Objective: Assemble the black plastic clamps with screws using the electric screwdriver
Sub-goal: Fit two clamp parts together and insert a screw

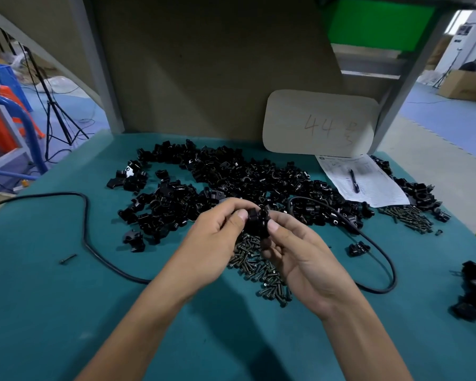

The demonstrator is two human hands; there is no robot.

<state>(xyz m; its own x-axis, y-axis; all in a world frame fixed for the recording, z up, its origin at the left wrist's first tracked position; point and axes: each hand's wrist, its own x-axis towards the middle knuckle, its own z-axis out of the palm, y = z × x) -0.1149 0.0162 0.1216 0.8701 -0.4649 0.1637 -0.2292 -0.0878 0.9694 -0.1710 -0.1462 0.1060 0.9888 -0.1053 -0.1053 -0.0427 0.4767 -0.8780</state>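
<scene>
Card reads "44" — one pen on one sheet. Left hand and right hand both pinch one black clamp over screw pile on bench — clamp heap behind, uncountable.

Over the teal bench, the left hand and right hand pinch black clamp pieces together between thumbs and fingers. A screw pile lies beneath them, a heap of clamp parts beyond, and a black cable loops across the surface.
</scene>
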